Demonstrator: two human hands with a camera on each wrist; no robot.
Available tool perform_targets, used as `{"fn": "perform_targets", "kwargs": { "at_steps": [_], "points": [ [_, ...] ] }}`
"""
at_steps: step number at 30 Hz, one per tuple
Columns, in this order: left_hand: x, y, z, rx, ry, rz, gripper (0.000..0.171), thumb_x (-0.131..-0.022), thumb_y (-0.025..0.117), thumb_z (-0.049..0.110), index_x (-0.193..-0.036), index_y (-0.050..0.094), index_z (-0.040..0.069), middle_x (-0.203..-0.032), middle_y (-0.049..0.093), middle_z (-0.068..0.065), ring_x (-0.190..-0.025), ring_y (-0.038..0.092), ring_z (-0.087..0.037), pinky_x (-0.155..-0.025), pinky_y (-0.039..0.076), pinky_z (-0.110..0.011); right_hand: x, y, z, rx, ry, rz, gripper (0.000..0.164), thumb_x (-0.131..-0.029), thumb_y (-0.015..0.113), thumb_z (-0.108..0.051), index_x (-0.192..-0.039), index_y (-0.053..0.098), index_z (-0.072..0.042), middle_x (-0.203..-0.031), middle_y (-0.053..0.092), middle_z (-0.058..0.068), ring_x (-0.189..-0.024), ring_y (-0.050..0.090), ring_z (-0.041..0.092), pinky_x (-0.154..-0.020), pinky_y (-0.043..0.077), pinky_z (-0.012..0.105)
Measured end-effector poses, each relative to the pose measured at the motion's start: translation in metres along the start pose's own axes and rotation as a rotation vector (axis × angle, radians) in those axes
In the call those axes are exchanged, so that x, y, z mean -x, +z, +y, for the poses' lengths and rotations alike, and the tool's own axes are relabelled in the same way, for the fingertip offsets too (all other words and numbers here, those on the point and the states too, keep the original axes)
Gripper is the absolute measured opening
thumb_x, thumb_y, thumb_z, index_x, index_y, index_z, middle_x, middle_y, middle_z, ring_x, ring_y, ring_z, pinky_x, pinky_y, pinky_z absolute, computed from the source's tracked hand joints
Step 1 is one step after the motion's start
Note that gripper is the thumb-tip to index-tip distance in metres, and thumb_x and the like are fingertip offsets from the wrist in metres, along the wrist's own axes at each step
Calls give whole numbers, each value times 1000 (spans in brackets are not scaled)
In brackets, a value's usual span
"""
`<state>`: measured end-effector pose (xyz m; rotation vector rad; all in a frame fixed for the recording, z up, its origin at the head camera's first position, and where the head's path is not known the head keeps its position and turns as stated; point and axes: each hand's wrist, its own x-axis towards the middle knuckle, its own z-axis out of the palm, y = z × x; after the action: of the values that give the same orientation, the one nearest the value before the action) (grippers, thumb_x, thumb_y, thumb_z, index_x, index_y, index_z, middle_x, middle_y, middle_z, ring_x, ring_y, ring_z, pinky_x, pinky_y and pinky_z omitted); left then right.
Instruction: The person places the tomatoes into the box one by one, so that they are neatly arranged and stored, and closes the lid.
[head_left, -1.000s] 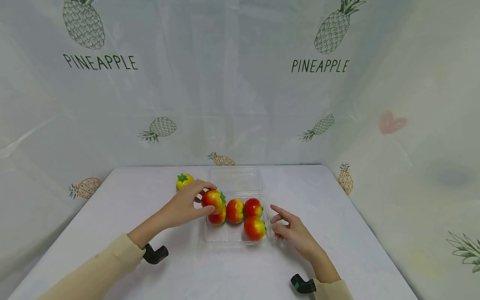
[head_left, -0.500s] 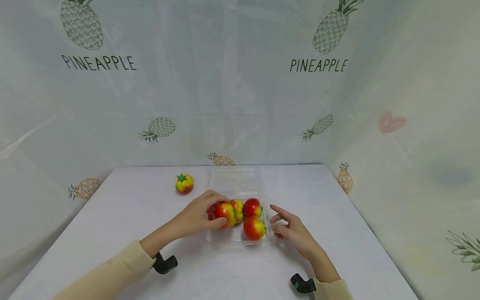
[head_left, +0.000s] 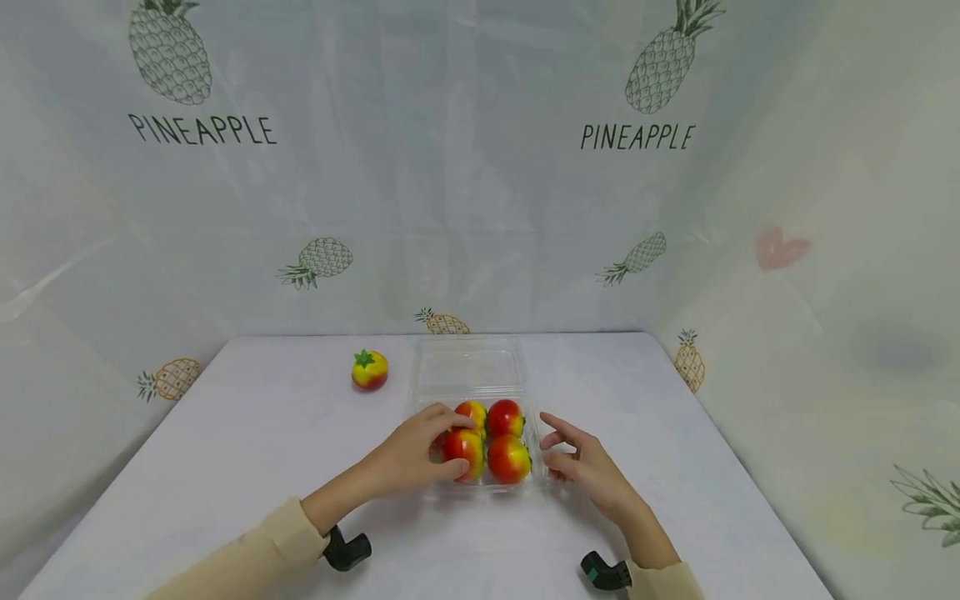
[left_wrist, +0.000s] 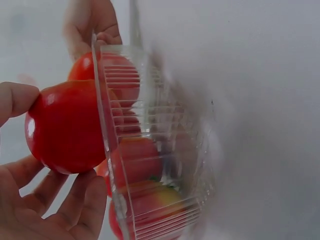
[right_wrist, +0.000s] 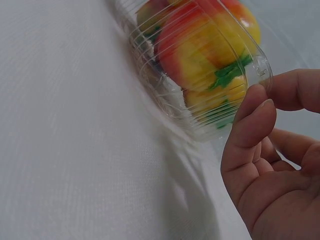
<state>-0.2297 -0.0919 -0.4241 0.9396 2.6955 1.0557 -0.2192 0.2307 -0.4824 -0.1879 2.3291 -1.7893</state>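
**Seating the held fruit (head_left: 463,455) squarely at the front of the clear box (left_wrist: 175,125)**

The white surface (head_left: 637,400) gives a level base, so the box is best kept flat on it, with its lid (head_left: 468,367) laid back out of the way. The right hand (head_left: 583,460) reaches to the box's right side; a light steadying touch there would probably serve better than a push, as the thin plastic looks likely to flex. The left hand (head_left: 412,452) pinches the held fruit between thumb and fingertips, just left of the front-right fruit (head_left: 509,460) and in front of the middle back fruit (head_left: 470,412). Lowering it straight and parting the fingers gently should avoid rolling either neighbour or catching the rim. The loose fruit (head_left: 370,370) lies on the surface, behind and left of the box, apart from this work.

Much is hard to read. The left hand masks the box's left part in the head view, and the box's base blurs in the left wrist view. Whether the right hand's fingertips pinch the rim or merely rest beside it cannot be told. The right wrist view cuts off fruits at its top edge. The held fruit's underside is hidden, so its contact with the box floor is uncertain.
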Motion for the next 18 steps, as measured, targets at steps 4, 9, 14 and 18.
{"fn": "perform_targets", "kwargs": {
  "at_steps": [4, 9, 14, 18],
  "points": [
    [0, 4, -3, -7, -7, 0, 48, -96, 78, 37, -140, 66, 22, -128, 58, 6, -116, 59, -14, -103, 58, -40, -1, 2, -1, -3, 10, 5, 67, -98, 68, -11, -161, 45, -13, -121, 58, 18, -75, 61, 23, -70, 58, 25],
    [0, 5, -2, 30, -17, 10, 46, -95, 79, 37, -136, 63, 22, -127, 61, 8, -111, 59, -12, -99, 58, -35, 0, 2, -1, 4, 9, 8, 68, -98, 68, -10, -162, 44, -11, -122, 57, 19, -74, 60, 22, -70, 58, 24],
    [-1, 9, -3, 29, -26, 4, 45, -96, 79, 37, -134, 62, 22, -127, 62, 9, -110, 58, -13, -98, 58, -34, 0, 2, -1, 8, 3, 5, 68, -98, 68, -11, -162, 43, -10, -122, 57, 19, -74, 60, 21, -70, 58, 24],
    [-4, 13, -6, 7, -38, -9, 45, -97, 78, 40, -135, 62, 23, -129, 62, 8, -116, 59, -12, -104, 57, -37, 0, 3, -1, 12, 1, 4, 68, -98, 68, -12, -162, 43, -10, -121, 57, 18, -73, 59, 20, -70, 58, 24]
  ]
}}
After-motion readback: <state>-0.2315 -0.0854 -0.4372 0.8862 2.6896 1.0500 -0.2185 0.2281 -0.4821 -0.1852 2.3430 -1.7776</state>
